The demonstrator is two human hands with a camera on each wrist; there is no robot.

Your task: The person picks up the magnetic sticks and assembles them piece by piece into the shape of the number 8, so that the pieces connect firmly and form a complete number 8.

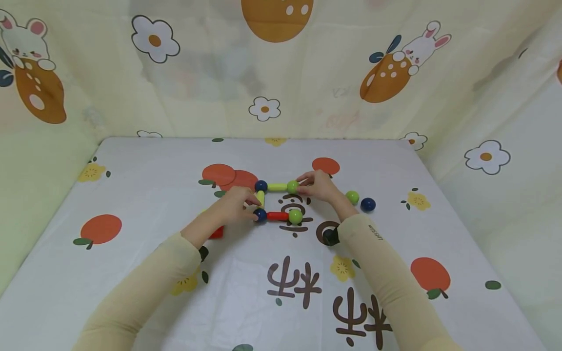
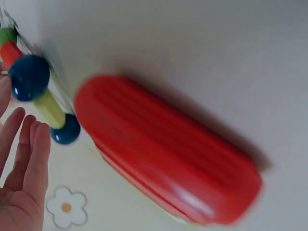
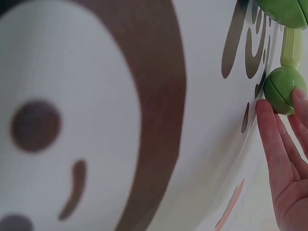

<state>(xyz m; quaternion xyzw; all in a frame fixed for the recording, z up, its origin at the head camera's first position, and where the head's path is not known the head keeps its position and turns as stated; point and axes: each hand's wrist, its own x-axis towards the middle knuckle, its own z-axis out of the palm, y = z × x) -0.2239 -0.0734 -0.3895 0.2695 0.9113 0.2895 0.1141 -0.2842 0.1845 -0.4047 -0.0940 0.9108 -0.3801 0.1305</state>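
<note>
A C-shaped chain lies on the table: a yellow-green rod [image 1: 277, 187] joins a blue ball [image 1: 261, 185] to a green ball [image 1: 292, 186]; another yellow rod [image 1: 261, 199] runs down to a lower blue ball [image 1: 260, 215], from which a red rod [image 1: 277, 216] leads to a second green ball [image 1: 295, 216]. The left hand [image 1: 234, 207] touches the lower blue ball [image 2: 30, 78] with its thumb, other fingers extended beside the yellow rod [image 2: 49, 109]. With thumb and fingers, the right hand [image 1: 319, 186] pinches the upper green ball [image 3: 284, 90].
Right of the right hand are a loose green ball [image 1: 352, 197] and a blue ball [image 1: 368, 204]. A red piece [image 1: 217, 232] lies under the left wrist, large in the left wrist view, with something yellow partly hidden beside it. Patterned cloth rises behind the table.
</note>
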